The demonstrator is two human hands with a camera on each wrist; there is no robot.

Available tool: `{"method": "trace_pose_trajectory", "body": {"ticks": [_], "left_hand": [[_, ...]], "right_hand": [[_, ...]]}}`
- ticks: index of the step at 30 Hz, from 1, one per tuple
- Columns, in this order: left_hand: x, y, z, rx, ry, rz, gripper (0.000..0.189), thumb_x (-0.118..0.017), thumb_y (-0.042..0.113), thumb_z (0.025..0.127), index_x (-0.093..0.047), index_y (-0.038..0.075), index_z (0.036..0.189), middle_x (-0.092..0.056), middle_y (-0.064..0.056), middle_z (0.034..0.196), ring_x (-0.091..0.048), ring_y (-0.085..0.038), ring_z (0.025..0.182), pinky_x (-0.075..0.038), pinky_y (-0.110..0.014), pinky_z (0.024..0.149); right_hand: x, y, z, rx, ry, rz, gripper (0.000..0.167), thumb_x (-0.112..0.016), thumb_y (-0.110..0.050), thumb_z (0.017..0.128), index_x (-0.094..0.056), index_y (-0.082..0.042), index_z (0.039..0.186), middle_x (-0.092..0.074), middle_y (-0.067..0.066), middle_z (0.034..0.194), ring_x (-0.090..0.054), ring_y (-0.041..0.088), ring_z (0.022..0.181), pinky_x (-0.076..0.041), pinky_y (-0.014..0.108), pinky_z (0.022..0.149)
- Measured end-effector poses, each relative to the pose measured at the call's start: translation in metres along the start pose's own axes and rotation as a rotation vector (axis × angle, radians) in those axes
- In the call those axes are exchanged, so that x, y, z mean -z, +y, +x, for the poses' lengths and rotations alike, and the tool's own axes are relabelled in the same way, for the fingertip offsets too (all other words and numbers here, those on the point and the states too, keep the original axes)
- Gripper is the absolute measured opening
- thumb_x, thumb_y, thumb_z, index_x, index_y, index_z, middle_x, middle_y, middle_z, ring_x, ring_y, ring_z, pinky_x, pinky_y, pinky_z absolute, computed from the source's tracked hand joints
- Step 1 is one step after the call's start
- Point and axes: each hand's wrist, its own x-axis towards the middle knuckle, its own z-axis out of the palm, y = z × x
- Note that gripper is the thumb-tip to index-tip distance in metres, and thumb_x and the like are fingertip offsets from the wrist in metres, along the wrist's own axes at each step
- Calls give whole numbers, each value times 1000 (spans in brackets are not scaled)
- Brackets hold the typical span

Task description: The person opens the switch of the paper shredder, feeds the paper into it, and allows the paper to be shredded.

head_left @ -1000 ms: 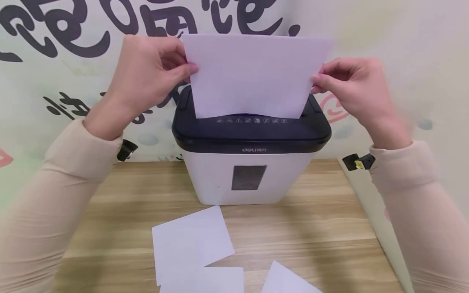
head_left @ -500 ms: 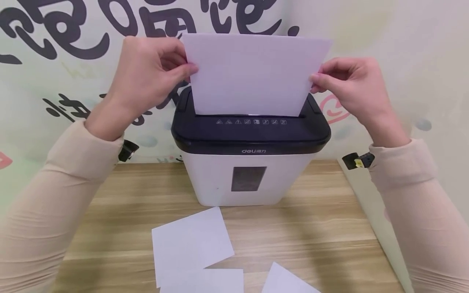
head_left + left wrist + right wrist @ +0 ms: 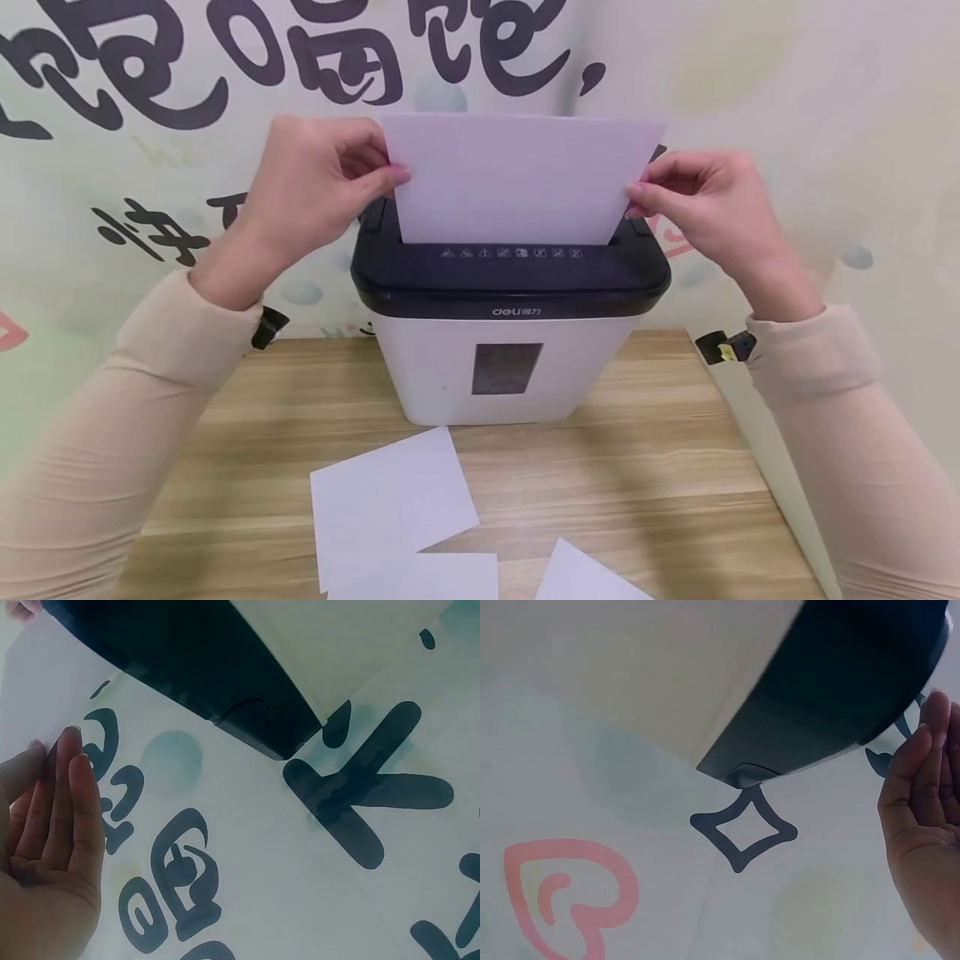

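A white sheet of paper point(image 3: 517, 179) stands upright in the slot of a paper shredder point(image 3: 510, 283), its lower edge hidden inside. My left hand point(image 3: 318, 183) pinches the sheet's left edge between thumb and fingers. On the opposite edge, my right hand point(image 3: 708, 200) pinches it the same way. The shredder has a black top with a row of small icons and a white bin with a dark window. In the left wrist view, the left hand point(image 3: 56, 825) lies beside the black top; the right wrist view has the right hand point(image 3: 926, 810) at its edge.
Several loose white sheets point(image 3: 393, 504) lie on the wooden table point(image 3: 645, 467) in front of the shredder, one point(image 3: 588, 575) at the lower right. Behind it rises a pale wall point(image 3: 840, 108) with black lettering. A small black camera is strapped at each wrist.
Both hands have moved down with the sheet, which now stands shorter above the slot. Its lower edge, in front of the slot at first, has gone in. The table sheets stay put.
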Motion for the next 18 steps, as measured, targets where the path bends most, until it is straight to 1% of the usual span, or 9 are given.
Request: {"method": "trace_pose_trajectory", "body": {"ticks": [6,8,10,13,14,16,18], "left_hand": [[-3,-3,-2,-4,-12,7,16,-77,15,89,-72,2,82,-75,-4,78,-57,19,65,-50,-9,68],[-4,-5,-3,-2,-12,13,15,-77,14,88,-72,2,82,-75,-4,78,-57,19,64,-50,-9,68],[-6,-7,-4,-1,-11,9,14,-77,13,88,-72,2,81,-75,-4,78,-57,18,64,-50,-9,67],[-10,-10,-6,-6,-17,-4,13,-77,12,88,-72,2,81,-75,-4,77,-63,10,65,-50,-10,67],[-11,-11,-7,-7,-23,-6,13,-77,12,88,-72,2,80,-75,-3,77,-65,6,65,-51,-10,67],[-14,-14,-8,-10,-36,-9,14,-77,12,88,-72,2,79,-74,-3,77,-68,-3,66,-51,-11,67],[-16,-16,-10,-12,-47,-4,14,-77,12,87,-71,2,79,-74,-3,77,-70,-8,67,-50,-10,67]], "right_hand": [[-3,5,-1,-11,-9,0,17,-79,-9,86,-73,5,93,-73,2,72,-71,14,68,-47,17,59],[-5,7,-1,-11,-14,4,17,-79,-9,86,-73,5,93,-73,2,72,-71,14,68,-49,17,62],[-6,9,-2,-20,-17,-3,17,-79,-11,86,-73,4,92,-73,1,72,-71,13,68,-49,17,57],[-8,14,-3,-21,-15,-24,17,-79,-13,86,-74,2,91,-72,0,70,-68,11,65,-43,17,45],[-8,16,-4,-15,-17,-29,16,-79,-13,86,-74,2,91,-72,0,69,-67,11,64,-41,18,45],[-10,19,-5,0,-23,-38,15,-79,-11,86,-74,3,90,-71,1,68,-66,11,62,-42,19,46],[-11,22,-5,13,-32,-41,15,-79,-10,86,-73,4,90,-70,2,67,-64,11,61,-45,18,53]]}}
